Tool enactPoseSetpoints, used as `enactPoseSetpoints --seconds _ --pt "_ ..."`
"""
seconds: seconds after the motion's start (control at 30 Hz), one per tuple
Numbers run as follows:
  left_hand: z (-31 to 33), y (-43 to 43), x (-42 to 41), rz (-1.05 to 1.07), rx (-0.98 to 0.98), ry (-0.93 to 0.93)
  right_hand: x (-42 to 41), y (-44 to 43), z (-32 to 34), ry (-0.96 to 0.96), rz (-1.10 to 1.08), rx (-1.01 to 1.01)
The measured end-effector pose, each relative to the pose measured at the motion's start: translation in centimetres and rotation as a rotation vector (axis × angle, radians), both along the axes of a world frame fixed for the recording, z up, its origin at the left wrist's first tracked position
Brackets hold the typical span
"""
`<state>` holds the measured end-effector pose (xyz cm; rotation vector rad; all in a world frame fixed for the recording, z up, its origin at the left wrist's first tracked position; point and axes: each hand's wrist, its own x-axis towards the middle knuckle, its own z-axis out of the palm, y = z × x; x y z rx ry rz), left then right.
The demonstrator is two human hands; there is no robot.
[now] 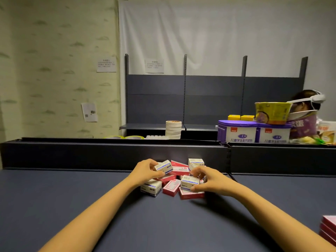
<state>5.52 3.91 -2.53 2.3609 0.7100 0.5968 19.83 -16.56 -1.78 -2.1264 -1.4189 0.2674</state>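
A pile of small boxes lies on the dark blue table [91, 206] against its raised back edge. Some are red [171, 187], others white with blue print. My left hand [145, 170] grips one white box [164, 166], lifted slightly above the pile's left side. On the right side of the pile, my right hand [209, 180] pinches another white box [189, 181] between thumb and fingers; that box rests on a red one [190, 194]. A further white box [151, 187] lies at the front left of the pile, and one more [196, 162] leans at the back.
A dark raised wall [109, 155] runs along the table's far edge. Behind it are a stack of round white tubs [173, 131], purple tins [254, 132], a yellow bowl [271, 112] and a person wearing a headset [309, 100]. Red boxes [329, 230] are stacked at the right edge.
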Motion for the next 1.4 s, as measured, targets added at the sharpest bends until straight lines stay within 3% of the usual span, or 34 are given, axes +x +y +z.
enactPoseSetpoints --seconds 0.23,0.47,0.77,1.1,1.4 --pt "0.2 0.3 -1.2 -0.038 -0.106 -0.115 -0.5 0.4 -0.7 -0.045 -0.043 0.055" --pt "2.0 -4.7 -0.7 -0.198 -0.143 -0.217 -0.8 -3.3 4.3 -0.076 -0.054 0.008" --pt "3.7 -17.8 5.6 -0.326 -0.155 -0.174 6.0 -19.5 8.9 -0.009 -0.03 -0.034" --pt "4.0 -38.8 16.2 -0.406 -0.146 -0.134 18.5 -40.6 6.3 0.168 -0.053 0.002" --pt "2.9 -51.1 24.5 -0.502 -0.095 0.006 25.7 -51.9 3.1 0.279 -0.08 -0.013"
